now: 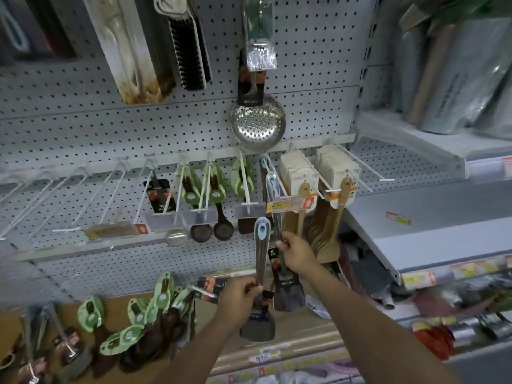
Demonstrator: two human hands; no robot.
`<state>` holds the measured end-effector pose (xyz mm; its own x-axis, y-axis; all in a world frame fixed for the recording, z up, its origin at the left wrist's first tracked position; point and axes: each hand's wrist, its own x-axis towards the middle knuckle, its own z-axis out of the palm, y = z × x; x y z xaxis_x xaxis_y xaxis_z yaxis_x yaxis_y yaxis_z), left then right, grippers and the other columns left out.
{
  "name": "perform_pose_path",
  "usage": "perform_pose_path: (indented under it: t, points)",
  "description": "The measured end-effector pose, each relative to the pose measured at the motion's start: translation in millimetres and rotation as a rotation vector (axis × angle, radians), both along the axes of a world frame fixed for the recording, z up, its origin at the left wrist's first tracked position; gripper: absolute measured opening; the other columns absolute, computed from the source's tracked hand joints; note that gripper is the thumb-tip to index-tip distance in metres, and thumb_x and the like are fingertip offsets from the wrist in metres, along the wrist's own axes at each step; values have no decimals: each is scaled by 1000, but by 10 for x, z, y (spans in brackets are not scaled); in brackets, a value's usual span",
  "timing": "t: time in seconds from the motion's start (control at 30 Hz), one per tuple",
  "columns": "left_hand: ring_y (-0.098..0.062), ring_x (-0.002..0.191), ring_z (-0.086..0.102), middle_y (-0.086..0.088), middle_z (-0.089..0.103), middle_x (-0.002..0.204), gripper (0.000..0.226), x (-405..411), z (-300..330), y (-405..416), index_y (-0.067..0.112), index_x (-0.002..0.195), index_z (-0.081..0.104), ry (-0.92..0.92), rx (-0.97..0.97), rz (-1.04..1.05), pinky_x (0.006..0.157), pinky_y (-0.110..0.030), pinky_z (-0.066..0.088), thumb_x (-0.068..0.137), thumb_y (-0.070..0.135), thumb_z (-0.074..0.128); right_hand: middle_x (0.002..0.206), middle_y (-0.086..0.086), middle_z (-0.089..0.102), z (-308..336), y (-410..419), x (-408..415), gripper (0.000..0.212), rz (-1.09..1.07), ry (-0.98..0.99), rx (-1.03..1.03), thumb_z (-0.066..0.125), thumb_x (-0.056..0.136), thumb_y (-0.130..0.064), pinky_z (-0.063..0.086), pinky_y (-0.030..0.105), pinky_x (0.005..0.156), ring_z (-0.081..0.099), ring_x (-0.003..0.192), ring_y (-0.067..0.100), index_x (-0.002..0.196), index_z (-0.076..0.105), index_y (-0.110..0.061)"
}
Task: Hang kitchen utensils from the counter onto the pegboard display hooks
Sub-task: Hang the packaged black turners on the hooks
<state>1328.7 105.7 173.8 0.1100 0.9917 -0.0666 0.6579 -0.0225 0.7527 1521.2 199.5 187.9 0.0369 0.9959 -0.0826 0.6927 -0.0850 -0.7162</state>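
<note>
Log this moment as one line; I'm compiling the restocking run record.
left hand: grips spatula handle upright | right hand: grips spatula on hook | counter: utensils remain

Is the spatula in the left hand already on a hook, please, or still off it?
Off. The spatula stands upright in the left hand, its hanging hole below the hook and clear of it.

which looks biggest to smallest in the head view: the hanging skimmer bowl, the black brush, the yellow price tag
1. black brush
2. skimmer bowl, its round bowl shorter than the brush is long
3. yellow price tag

The price tag sits nearer the camera, yet looks smallest.
</note>
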Motion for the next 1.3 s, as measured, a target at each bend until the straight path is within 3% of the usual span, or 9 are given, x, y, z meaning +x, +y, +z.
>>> perform_pose_path:
  t: [0.3,0.4,0.57,0.67,0.77,0.87,1.07,1.17,1.3]
  points:
    - [-8,68,66,6,69,70,14,3,-200,-135,21,80,68,30,-95,65,66,-30,54,92,28,67,107,1,64,-38,800,-124,19,26,-13,-60,45,100,-35,48,37,89,61,101,26,105,62,-30]
    - [4,58,66,8,69,64,15,123,-151,-220,11,81,71,-59,-141,108,55,-13,48,95,12,67,110,4,63,-34,878,-132,12,36,8,-73,52,100,-22,43,32,85,58,102,26,104,63,-25]
    - [-9,68,69,5,71,71,19,236,-281,-226,21,77,68,-75,-86,141,66,-29,56,94,28,65,127,-4,64,-73,614,48,30,89,146,26,56,96,-25,51,42,101,61,111,20,124,61,-35]
    - [-10,66,63,4,66,68,20,383,-220,-242,21,75,66,-60,-46,172,61,-24,45,95,25,66,111,-10,68,114,93,243,22,114,245,101,46,102,-46,55,44,90,67,98,13,112,62,-34]
    - [-11,67,60,5,64,68,22,543,-144,-230,23,75,64,-64,-14,170,61,-23,43,96,25,65,101,-13,71,372,-485,379,24,220,386,143,45,103,-50,57,31,80,68,86,5,111,64,-37]
    - [-11,70,64,7,69,72,17,691,-50,-224,24,79,68,-78,-2,177,70,-33,52,95,25,65,101,-19,69,611,-774,428,23,336,362,178,59,97,-48,52,14,76,65,92,-3,117,63,-38]
    - [-15,71,69,5,72,73,14,834,53,-154,30,77,68,-109,53,204,73,-42,58,92,31,67,92,-10,71,841,-691,403,10,381,335,251,64,97,-39,59,39,82,68,86,3,103,62,-33]
    - [-16,72,69,4,71,73,14,817,4,-80,24,78,68,-105,62,215,74,-44,58,89,33,67,95,-9,72,889,-681,398,9,413,323,239,63,98,-37,60,38,82,69,88,3,105,62,-32]
    - [-4,69,66,11,70,71,18,835,-5,-125,28,76,69,-74,53,214,70,-30,53,93,24,69,99,-9,71,796,-694,405,13,434,301,212,62,99,-33,59,30,80,68,90,-1,111,61,-31]
